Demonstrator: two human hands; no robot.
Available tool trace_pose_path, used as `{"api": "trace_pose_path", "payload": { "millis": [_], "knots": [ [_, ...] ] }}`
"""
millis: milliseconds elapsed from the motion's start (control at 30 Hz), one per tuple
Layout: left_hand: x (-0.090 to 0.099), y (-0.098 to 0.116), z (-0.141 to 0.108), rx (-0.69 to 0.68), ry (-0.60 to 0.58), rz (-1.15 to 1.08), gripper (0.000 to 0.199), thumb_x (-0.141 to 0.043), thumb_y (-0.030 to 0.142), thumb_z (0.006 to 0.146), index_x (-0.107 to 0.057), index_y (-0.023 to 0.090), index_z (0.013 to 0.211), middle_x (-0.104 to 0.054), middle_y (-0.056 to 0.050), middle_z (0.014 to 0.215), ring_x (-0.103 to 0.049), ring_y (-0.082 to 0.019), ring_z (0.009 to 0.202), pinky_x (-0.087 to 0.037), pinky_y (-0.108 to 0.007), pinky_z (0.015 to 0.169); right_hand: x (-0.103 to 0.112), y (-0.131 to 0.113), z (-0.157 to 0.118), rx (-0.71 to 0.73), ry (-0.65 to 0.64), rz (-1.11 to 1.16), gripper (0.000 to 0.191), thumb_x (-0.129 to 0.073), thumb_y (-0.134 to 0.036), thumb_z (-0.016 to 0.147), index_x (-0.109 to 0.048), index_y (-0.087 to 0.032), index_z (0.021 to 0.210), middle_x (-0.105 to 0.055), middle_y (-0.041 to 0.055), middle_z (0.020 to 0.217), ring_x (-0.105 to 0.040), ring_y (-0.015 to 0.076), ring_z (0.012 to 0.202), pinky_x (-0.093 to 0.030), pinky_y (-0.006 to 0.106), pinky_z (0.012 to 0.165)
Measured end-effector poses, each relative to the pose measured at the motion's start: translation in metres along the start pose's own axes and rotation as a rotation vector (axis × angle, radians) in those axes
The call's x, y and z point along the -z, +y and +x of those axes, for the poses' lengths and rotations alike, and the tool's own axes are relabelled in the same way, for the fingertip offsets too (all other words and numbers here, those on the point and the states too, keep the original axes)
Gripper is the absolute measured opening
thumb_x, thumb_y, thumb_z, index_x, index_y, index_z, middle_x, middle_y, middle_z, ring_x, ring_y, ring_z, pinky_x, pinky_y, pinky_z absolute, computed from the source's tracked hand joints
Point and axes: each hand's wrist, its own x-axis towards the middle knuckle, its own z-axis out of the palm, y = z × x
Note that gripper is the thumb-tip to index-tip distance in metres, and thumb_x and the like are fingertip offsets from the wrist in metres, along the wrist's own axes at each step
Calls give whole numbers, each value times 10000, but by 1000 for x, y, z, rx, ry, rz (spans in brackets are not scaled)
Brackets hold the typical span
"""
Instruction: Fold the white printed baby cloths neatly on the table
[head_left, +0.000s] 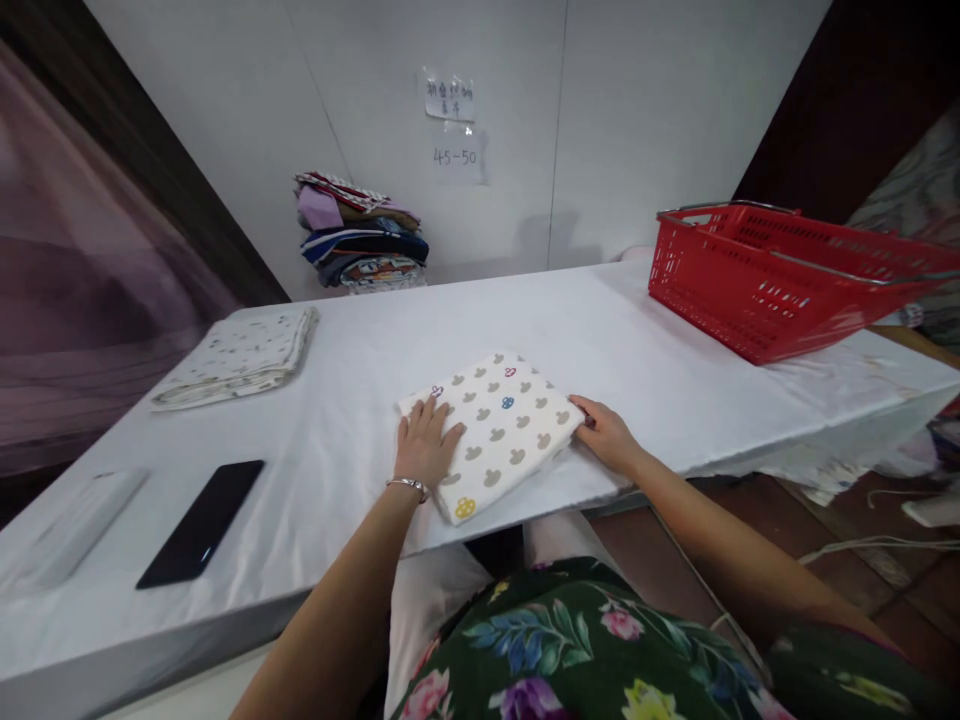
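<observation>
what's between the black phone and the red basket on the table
In the head view, the mushroom-print cloth lies between the black phone and red basket, with the left hand resting on it.

I am working in soft, moderately bright light, its source lying out of view. The white tablecloth on my desk (352, 400) is reflecting it palely, while the wall (637, 120) is looking greyer. Faint, soft-edged shadows are spreading over the wall near the red shopping basket (712, 285). Small glints are showing on my bracelet (407, 484). The wide lens is stretching the basket toward the right edge, the purple curtain (97, 260) is blurring, and the mushroom-print cloth (495, 420) is appearing fairly crisp.
</observation>
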Motion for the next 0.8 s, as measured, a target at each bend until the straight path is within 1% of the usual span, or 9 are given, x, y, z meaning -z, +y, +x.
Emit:
{"api": "trace_pose_path", "payload": {
  "millis": [100, 167, 300, 367, 533, 600, 667, 733, 800],
  "knots": [
    [-1, 0, 0, -13, 13, 14, 521, -330, 472, 902, -424, 207, 1340, -253, -69, 1493, -191, -276, 1378, -186, -502, 1099, -4, -2, 1, 9, 12, -68, 504, -511, -265, 798, -479, -184, 1294, -628, 81, 1052, -544, 222, 937, -426, 333, 819],
    [-1, 0, -1, -12, 11, 21, 523, -335, 471, 902, -423, 204, 1342, -257, -72, 1491, -194, -276, 1378, -187, -501, 1100, -2, -1, 2, -2, 14, -114, 516, -525, -267, 790, -477, -171, 1294, -641, 83, 996, -545, 225, 892, -420, 330, 791],
    [0, 1, -3, -9, 11, 29, 533, -337, 480, 900, -421, 198, 1344, -252, -65, 1494, -187, -273, 1380, -179, -499, 1104, 8, 7, 6, 40, -11, -119, 353, -502, -228, 794, -600, -198, 1131, -662, 56, 935, -554, 210, 841, -409, 317, 773],
    [0, 1, -4, -14, 15, 31, 530, -338, 480, 899, -425, 199, 1341, -255, -63, 1493, -186, -274, 1380, -182, -501, 1101, 11, 11, 7, 71, -19, -95, 323, -488, -224, 805, -615, -207, 1101, -665, 51, 979, -555, 213, 874, -405, 324, 792],
    [0, 1, -5, -20, 26, 28, 529, -351, 472, 898, -426, 190, 1339, -267, -74, 1488, -193, -278, 1377, -186, -503, 1099, 10, 12, 5, 82, -40, -98, 337, -475, -233, 819, -599, -215, 1132, -658, 57, 1041, -554, 224, 920, -412, 342, 819],
    [-1, 1, -5, -25, 29, 25, 527, -358, 468, 897, -428, 185, 1336, -270, -79, 1487, -194, -281, 1375, -184, -504, 1098, 11, 13, 3, 84, -54, -105, 359, -473, -250, 819, -585, -212, 1158, -653, 63, 1057, -557, 230, 944, -417, 354, 842],
    [-1, 1, -5, -29, 30, 18, 528, -362, 470, 895, -431, 183, 1333, -272, -82, 1486, -196, -281, 1375, -179, -504, 1100, 15, 12, 3, 63, -102, -108, 425, -484, -255, 792, -557, -205, 1208, -639, 73, 1098, -559, 243, 983, -426, 371, 869],
    [-1, 2, -5, -30, 30, 10, 529, -363, 471, 895, -427, 184, 1335, -272, -79, 1486, -195, -277, 1375, -171, -501, 1103, 22, 7, 5, 26, -143, -92, 529, -492, -243, 751, -504, -198, 1278, -584, 84, 1213, -531, 260, 1087, -415, 395, 928],
    [-1, 2, -5, -24, 31, 6, 528, -365, 468, 896, -424, 184, 1337, -273, -78, 1486, -192, -273, 1377, -165, -496, 1107, 29, -5, 8, 35, -133, -48, 603, -477, -248, 751, -425, -214, 1351, -459, 70, 1367, -433, 257, 1232, -361, 404, 1013]
  ]
}}
